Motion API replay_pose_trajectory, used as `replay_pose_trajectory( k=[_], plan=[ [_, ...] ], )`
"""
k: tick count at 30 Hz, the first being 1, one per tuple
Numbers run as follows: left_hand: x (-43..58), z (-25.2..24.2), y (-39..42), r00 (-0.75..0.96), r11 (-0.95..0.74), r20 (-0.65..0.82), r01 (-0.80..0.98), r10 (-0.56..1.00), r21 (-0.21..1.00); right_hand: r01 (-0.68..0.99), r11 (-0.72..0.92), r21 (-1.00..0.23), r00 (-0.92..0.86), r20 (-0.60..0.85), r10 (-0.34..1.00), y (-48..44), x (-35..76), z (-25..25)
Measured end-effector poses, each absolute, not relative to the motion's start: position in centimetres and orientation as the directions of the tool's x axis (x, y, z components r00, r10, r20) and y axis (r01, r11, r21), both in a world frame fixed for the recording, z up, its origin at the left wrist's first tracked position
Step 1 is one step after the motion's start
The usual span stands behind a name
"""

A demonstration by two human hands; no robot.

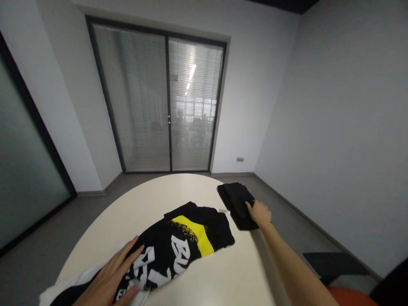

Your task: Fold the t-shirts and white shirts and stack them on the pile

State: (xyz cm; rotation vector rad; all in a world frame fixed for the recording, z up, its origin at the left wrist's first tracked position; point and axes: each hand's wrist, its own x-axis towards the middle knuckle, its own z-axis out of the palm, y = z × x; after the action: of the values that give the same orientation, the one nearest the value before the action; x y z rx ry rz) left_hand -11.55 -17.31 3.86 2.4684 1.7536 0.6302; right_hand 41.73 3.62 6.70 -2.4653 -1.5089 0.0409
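A black T-shirt [219,227] with a yellow band and white lettering lies on the round cream table [149,191], some white fabric showing at its edges. My left hand [117,270] rests on its near left part, fingers stretched out. Over at the table's right edge is a folded black cloth item [236,199], perhaps a garment. My right hand [259,213] grips its right side, thumb on top and the other fingers mostly hidden at the edge.
Beyond the table stands a dark-framed glass partition [197,127] with blinds. A white wall [334,127] rises on the right. At the lower right are a black chair part [334,263] and something orange [349,296], partly out of view.
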Motion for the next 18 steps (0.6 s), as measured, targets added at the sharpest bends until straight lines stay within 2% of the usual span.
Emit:
replay_pose_trajectory(
  k=[3,5,8,10,12,14,16,18],
  plan=[
    [-10.8,3.1,-17.6,0.288,-0.382,0.351,0.894,0.891,0.236,0.888,-0.401,-0.225,0.439,0.156,0.885,2.6,41.8,6.8],
    [-10.4,2.9,-17.7,0.277,-0.384,0.387,0.894,0.879,0.233,0.907,-0.36,-0.221,0.404,0.205,0.892,2.3,41.0,8.7],
    [-9.6,3.3,-17.7,0.242,-0.374,0.417,0.888,0.876,0.27,0.959,-0.199,-0.204,0.257,0.32,0.912,1.7,38.8,14.5],
    [-8.8,3.9,-17.6,0.216,-0.37,0.432,0.874,0.876,0.315,0.981,-0.058,-0.187,0.138,0.452,0.881,0.6,36.9,19.9],
    [-7.8,4.8,-17.5,0.182,-0.371,0.449,0.848,0.875,0.38,0.971,0.125,-0.204,0.04,0.655,0.754,-1.5,34.7,25.8],
    [-6.8,5.9,-17.2,0.133,-0.365,0.455,0.803,0.88,0.471,0.923,0.34,-0.182,-0.02,0.858,0.513,-4.7,32.4,31.4],
    [-5.6,7.2,-16.8,0.064,-0.344,0.442,0.73,0.894,0.59,0.858,0.505,-0.095,-0.07,0.952,0.298,-8.4,30.0,36.3],
    [-4.6,8.7,-15.9,-0.022,-0.32,0.423,0.618,0.906,0.718,0.808,0.585,0.068,-0.21,0.961,0.179,-11.7,27.9,40.1]
  ],
)
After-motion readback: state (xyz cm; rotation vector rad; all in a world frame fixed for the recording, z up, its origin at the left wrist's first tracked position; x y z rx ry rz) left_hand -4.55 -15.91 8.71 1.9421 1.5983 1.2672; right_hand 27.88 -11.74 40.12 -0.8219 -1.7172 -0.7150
